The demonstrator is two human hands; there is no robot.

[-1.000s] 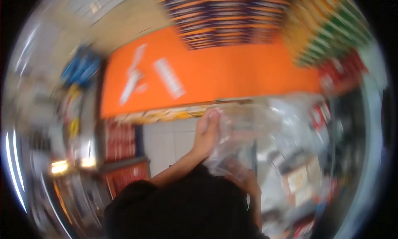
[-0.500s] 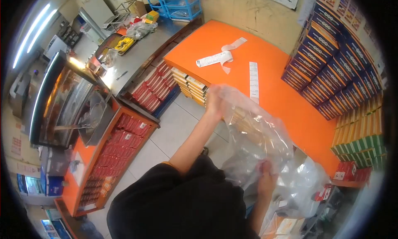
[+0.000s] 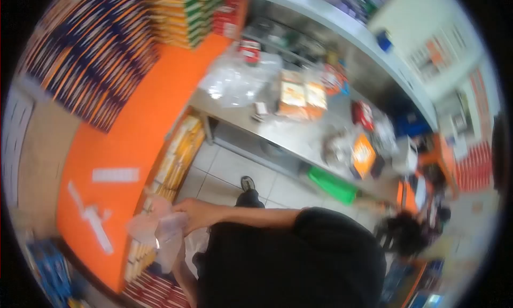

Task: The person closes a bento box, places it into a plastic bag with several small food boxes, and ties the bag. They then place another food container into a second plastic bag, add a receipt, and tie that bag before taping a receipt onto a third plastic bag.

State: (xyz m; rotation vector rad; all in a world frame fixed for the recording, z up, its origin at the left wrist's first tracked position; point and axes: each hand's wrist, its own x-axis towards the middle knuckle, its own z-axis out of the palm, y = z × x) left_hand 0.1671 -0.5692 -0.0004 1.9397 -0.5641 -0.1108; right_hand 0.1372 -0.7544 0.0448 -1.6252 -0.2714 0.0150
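A clear plastic bag (image 3: 166,230), bunched up and hanging in folds, is between my hands beside the orange counter (image 3: 101,147). My right hand (image 3: 196,215) is closed on its upper edge, fingers curled into the film. Below it, my left hand (image 3: 181,257) is at the lower part of the bag; plastic and blur cover most of its fingers, but it seems to grip the film. Two white paper strips lie on the counter near the bag: a straight one (image 3: 115,175) and a curled one (image 3: 97,230).
Stacks of dark blue and orange boxes (image 3: 91,51) line the counter's far end. A steel table (image 3: 283,130) holds another clear plastic bag (image 3: 235,81) and orange-white packets (image 3: 293,95). A green bin (image 3: 331,186) is under it. Another person (image 3: 403,233) is at the right.
My view has swung right, bringing the steel table into sight. The plastic bag, spread wide between my hands before, is now gathered, and my hands are closer together.
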